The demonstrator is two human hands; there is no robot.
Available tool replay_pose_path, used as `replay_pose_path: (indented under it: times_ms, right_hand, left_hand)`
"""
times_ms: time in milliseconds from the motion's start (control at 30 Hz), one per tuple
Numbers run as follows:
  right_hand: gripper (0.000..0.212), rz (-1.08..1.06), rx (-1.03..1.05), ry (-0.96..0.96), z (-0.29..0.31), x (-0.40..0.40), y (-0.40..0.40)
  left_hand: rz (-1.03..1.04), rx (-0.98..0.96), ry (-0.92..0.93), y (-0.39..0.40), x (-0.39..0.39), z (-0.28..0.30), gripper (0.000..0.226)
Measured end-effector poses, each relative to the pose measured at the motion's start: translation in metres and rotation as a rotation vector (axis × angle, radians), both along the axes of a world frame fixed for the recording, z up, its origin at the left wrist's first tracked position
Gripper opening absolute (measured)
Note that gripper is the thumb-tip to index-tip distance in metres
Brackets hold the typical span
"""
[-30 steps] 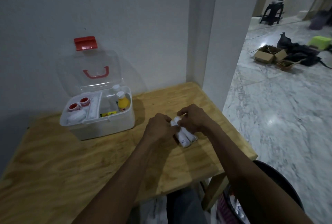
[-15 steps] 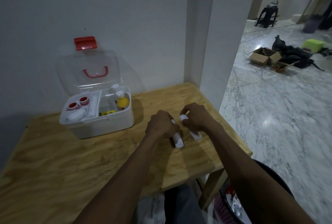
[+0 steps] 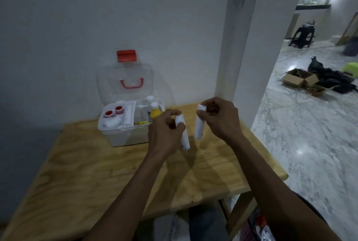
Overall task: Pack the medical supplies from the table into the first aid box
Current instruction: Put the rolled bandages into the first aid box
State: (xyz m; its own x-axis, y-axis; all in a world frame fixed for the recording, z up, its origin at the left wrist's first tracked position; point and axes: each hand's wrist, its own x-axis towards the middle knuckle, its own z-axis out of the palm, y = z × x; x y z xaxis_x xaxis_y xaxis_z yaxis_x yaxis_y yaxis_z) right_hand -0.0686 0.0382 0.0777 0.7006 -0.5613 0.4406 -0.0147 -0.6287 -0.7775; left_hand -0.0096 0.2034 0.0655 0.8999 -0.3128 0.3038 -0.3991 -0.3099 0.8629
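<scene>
Left hand [image 3: 166, 130]: closed around a white tube [image 3: 184, 136], long axis near upright, lower end tilted toward the viewer.
Right hand [image 3: 217, 118]: gripping a second white tube [image 3: 199, 127], upright, lower end down.
Place: both above the worktop [image 3: 96, 173], just right of the open first aid box [image 3: 127, 136].

My way to the first aid box [image 3: 127, 134] is open across the table [image 3: 96, 173]; its near and left parts lie bare. The raised lid [image 3: 126, 84] and wall block the back edge, a pillar [image 3: 249, 47] crowds the far right corner.
</scene>
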Motion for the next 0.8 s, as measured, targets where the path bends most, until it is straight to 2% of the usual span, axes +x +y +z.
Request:
replay_pose_path:
  times_ms: [167, 300, 500, 800]
  right_hand:
    - [0.016, 0.093, -0.023, -0.172, 0.030, 0.032, 0.046]
    - [0.014, 0.137, -0.024, -0.223, 0.043, 0.059, 0.071]
    - [0.013, 0.180, -0.038, -0.193, 0.036, 0.085, 0.081]
    - [0.015, 0.196, -0.059, -0.065, 0.011, 0.096, 0.080]
  left_hand:
    - [0.149, -0.166, -0.203, 0.053, 0.029, 0.032, 0.026]
    - [0.251, -0.189, -0.257, 0.078, 0.061, 0.046, 0.024]
    - [0.212, -0.120, -0.288, 0.079, 0.083, 0.038, 0.023]
    - [0.081, -0.015, -0.186, 0.066, 0.093, 0.011, 0.024]
